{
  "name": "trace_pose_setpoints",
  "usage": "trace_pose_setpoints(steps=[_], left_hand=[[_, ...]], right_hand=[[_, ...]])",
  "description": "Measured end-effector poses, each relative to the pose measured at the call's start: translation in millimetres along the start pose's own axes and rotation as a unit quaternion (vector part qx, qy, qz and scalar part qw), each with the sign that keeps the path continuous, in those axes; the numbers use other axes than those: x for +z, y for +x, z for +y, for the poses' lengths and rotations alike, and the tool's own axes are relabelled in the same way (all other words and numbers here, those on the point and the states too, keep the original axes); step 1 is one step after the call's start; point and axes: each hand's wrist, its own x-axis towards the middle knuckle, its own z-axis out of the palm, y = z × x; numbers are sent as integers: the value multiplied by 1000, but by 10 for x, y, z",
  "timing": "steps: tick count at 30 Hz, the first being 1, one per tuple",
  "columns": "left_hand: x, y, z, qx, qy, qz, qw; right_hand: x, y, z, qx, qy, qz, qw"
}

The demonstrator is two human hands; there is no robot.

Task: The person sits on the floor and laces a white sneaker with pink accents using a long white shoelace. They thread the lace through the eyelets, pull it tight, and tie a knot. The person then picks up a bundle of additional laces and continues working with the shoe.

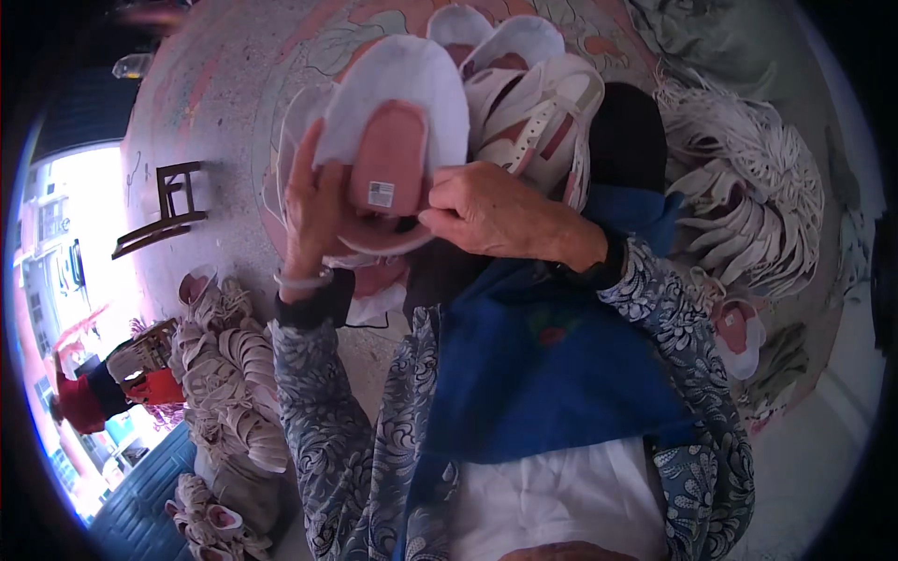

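An unfinished shoe upper (pixel 391 75), with a white tongue and a pink panel (pixel 395 140) bearing a small white label, is raised in front of me. My left hand (pixel 313 201) grips its left side, fingers stretched up along the edge and thumb over the pink panel. At its lower right edge, my right hand (pixel 500 210) is closed in a pinch; its fingertips hide whatever they hold. Just beyond that hand lies another shoe upper (pixel 547 122), cream with maroon panels and eyelets. Two more white tongues (pixel 516 42) stick up behind it.
Bundles of pale shoe uppers (pixel 234 374) are heaped to my left, and a large pile with hanging laces (pixel 748 187) lies to my right. A small wooden chair (pixel 168 210) stands at the far left. A person in red (pixel 89 402) is near the bright opening.
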Motion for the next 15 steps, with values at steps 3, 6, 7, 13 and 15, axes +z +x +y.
trace_pose_setpoints(steps=[3,6,7,13,15], left_hand=[[-49,166,-305,28,94,32,995],[5,223,-372,70,193,47,978],[8,234,-319,35,172,45,983],[-220,299,-665,-44,-3,124,991],[-386,254,-943,-74,62,106,990]], right_hand=[[19,-176,108,-19,27,45,998],[125,-354,166,-2,58,81,995],[135,-357,172,1,62,86,994],[275,-228,290,-32,15,47,998],[376,-201,313,-41,-1,22,999]])
